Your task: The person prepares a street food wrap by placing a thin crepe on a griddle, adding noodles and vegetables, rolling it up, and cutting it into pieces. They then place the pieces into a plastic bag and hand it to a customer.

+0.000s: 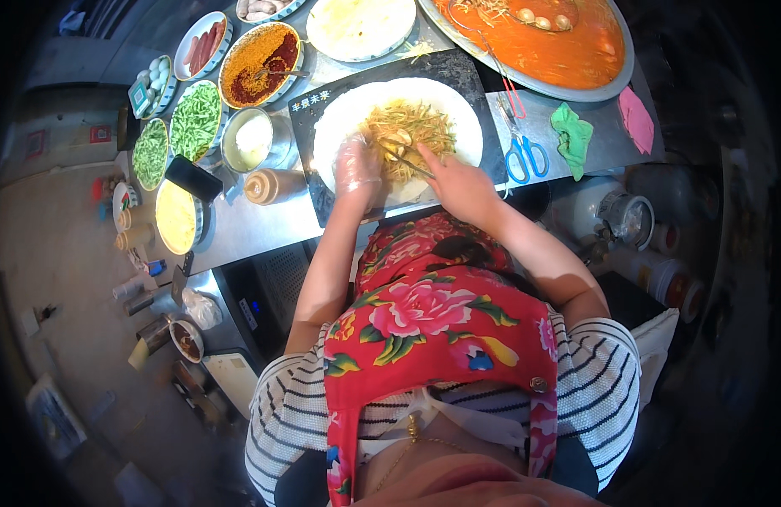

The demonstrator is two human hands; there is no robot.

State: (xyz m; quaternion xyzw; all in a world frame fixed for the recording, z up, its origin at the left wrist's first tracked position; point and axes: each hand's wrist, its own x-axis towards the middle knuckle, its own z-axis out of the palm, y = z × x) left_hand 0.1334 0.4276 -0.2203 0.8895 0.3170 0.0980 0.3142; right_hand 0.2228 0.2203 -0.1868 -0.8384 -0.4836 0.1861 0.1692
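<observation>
My right hand (463,187), bare, holds a thin metal utensil (410,161), probably a knife, its tip on a pale, egg-like piece (400,138). That piece lies on a heap of shredded vegetables (422,120). Under the heap are overlapping thin white round wrappers (339,114) on a black board (463,66) that bears writing. My left hand (357,170), in a clear plastic glove, rests at the heap's left edge beside the egg-like piece. Its fingertips are partly hidden, so I cannot tell whether it grips anything.
Right of the board lie blue-handled scissors (526,158), a green cloth (571,139) and a pink cloth (635,120). Behind stands a large pan of orange-red broth (574,57). Leftward are a spice bowl (260,63), shredded cucumber (197,117), a phone (194,179) and a squeeze bottle (273,186).
</observation>
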